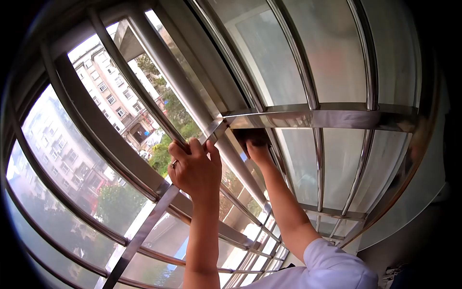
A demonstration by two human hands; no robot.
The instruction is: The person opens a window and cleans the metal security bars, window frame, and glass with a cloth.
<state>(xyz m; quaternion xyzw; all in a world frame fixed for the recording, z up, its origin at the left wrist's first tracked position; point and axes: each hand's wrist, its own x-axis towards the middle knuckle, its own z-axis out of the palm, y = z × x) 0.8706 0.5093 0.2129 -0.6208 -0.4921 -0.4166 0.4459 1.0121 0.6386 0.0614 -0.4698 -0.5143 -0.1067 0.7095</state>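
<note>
Apparently for support, the left hand (195,168) grips the metal crossbar (139,241), while the right hand (258,151), its grip unclear, reaches a dark, flat object (244,136) just below the polished rail (288,118).

The left hand's (196,167) fingertips curl out of sight at the metal rail (215,129), its forearm (203,236) runs off the bottom edge, the right hand's (258,150) fingers blur into a dark patch (244,138), and items (393,274) at lower right are too dim to tell.
</note>
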